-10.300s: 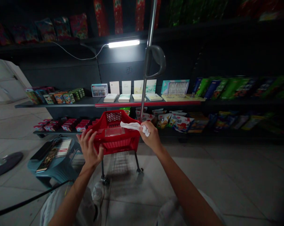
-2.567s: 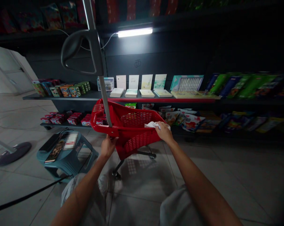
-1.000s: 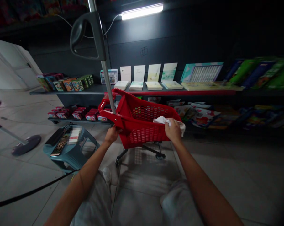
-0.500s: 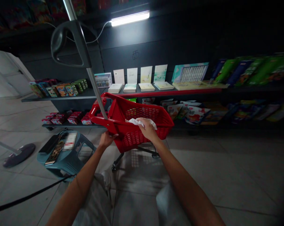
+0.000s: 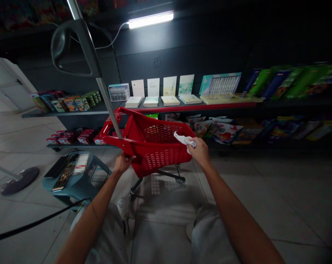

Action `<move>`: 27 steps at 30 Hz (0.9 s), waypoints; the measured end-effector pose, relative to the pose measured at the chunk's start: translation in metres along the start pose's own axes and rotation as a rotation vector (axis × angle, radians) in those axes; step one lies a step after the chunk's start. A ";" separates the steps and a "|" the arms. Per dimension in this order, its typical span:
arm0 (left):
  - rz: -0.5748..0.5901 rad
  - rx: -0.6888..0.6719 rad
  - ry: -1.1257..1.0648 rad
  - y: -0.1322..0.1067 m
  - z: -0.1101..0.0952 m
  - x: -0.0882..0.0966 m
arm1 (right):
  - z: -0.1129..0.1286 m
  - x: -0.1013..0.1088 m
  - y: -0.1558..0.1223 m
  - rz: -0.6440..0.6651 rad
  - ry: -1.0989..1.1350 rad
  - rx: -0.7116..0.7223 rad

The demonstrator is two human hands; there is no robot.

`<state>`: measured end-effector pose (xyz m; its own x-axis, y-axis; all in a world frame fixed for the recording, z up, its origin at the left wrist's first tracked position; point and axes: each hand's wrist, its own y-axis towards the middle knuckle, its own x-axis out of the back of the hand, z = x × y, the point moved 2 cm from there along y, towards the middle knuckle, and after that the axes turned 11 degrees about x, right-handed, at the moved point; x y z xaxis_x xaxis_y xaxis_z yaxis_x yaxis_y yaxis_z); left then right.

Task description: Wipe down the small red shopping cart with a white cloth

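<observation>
A small red shopping cart (image 5: 163, 157) with perforated plastic sides stands in front of me on dark wheels. My left hand (image 5: 123, 162) grips its near side at the lower left, below the handle, with the thumb against the red plastic and the other fingers partly hidden. In my right hand (image 5: 200, 149) is a crumpled white cloth (image 5: 184, 139), held by the cart's right end at the top rim. Part of the cloth sticks out leftward over the basket. A metal pole (image 5: 107, 97) with a grey loop grip (image 5: 72, 49) rises from the cart's handle end.
Behind the cart runs a dark shelf (image 5: 229, 104) with books, boxed sets and snack bags. On the left, a blue-grey plastic stool (image 5: 93, 165) bears a phone-like dark item and a blurred white one. A round stand base (image 5: 20, 180) and a black strap (image 5: 39, 222) lie further left.
My right hand has moved right along the cart's near rim with the cloth, to the basket's right end. My left hand keeps its hold on the cart. The view has shifted slightly.
</observation>
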<state>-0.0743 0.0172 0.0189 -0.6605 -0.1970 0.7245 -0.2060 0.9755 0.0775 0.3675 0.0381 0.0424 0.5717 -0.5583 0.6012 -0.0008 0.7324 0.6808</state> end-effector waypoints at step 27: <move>-0.003 0.056 -0.003 -0.019 -0.010 0.006 | 0.082 -0.034 0.001 0.044 -0.066 0.115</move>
<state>-0.0671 -0.0011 0.0283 -0.6618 -0.2001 0.7225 -0.2477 0.9680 0.0413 0.2812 0.0262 0.0569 0.5136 -0.5541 0.6552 -0.1209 0.7092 0.6946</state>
